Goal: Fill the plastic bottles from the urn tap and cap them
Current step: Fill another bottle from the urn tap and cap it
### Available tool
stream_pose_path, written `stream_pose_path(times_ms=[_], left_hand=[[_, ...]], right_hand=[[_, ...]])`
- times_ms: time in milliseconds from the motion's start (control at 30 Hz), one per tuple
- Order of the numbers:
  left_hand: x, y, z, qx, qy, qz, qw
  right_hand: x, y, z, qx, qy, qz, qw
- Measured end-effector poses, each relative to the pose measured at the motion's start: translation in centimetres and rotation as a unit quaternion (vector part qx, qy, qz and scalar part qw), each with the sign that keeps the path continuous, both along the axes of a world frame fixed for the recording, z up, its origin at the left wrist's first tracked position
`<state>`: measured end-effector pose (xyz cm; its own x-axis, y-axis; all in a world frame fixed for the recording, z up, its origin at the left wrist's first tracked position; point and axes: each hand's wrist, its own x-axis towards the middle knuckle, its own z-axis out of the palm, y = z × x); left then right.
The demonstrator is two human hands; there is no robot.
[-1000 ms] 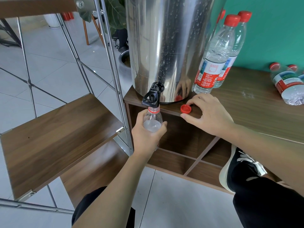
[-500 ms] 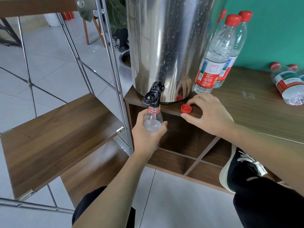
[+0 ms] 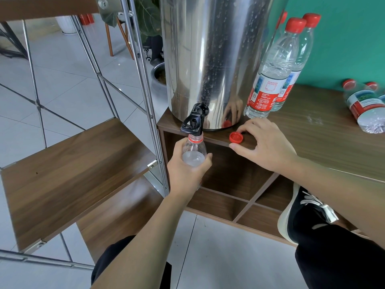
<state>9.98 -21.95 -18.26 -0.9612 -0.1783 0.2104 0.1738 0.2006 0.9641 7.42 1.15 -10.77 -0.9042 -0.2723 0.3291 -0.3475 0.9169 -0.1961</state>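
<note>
A wooden shelf [image 3: 68, 174] in a metal frame [image 3: 145, 80] stands at the left, over a tiled floor. Just right of the frame, the left hand [image 3: 187, 174] grips an open plastic bottle [image 3: 193, 151] upright, with thumb and fingers curled round its body. The bottle's red-ringed neck sits directly under the black tap [image 3: 192, 123] and water shows up to its shoulder. The tap juts from the base of a tall steel urn [image 3: 218, 59] that stands on the corner of a wooden cabinet [image 3: 323, 132]. A red cap [image 3: 236, 137] lies open side up on the cabinet top near the front edge, right of the tap. The right hand [image 3: 264, 147] rests on the cabinet top just beside the cap, its thumb and forefinger loosely bent either side of it; I cannot tell whether they touch it. Behind that hand, two capped bottles [image 3: 275, 80] stand beside the urn. Further right, more capped bottles [image 3: 364, 107] lie on their sides.
</note>
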Motion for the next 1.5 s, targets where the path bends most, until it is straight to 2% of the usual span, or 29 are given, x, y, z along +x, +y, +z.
stream_pose_path(times_ms=[1500], left_hand=[[0.09, 0.08, 0.2, -0.006, 0.004, 0.007, 1.0]], right_hand=[[-0.11, 0.03, -0.32, 0.007, 0.007, 0.004, 1.0]])
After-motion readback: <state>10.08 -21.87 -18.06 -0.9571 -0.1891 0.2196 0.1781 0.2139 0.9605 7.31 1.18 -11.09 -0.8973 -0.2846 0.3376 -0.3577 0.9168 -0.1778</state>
